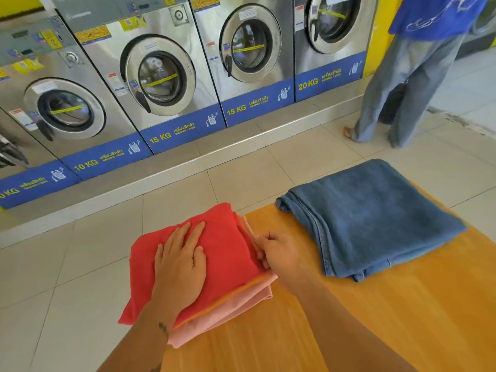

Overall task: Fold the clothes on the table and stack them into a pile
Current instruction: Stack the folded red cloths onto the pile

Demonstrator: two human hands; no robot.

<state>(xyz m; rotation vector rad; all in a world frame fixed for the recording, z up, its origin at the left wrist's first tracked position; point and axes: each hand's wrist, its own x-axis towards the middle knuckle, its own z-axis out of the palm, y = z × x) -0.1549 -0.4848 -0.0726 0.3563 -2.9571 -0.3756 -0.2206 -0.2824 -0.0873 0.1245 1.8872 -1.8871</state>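
Pile half built, denim not yet on it.
Left hand [179, 267] flat and released on folded red cloth [225, 253], stacked over a pink folded garment [230, 310] at wooden table [402, 318] corner. Right hand [279, 253] pinches pile's right edge. Folded blue denim piece [375, 218] lies apart, probably goes on next.

The wooden table [402, 318] carries 2 things — a folded pile [230, 299] and folded jeans [370, 218], apart.

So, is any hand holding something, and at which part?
The right hand pinches the pink cloth at its right edge. The left hand only presses flat on the red cloth.
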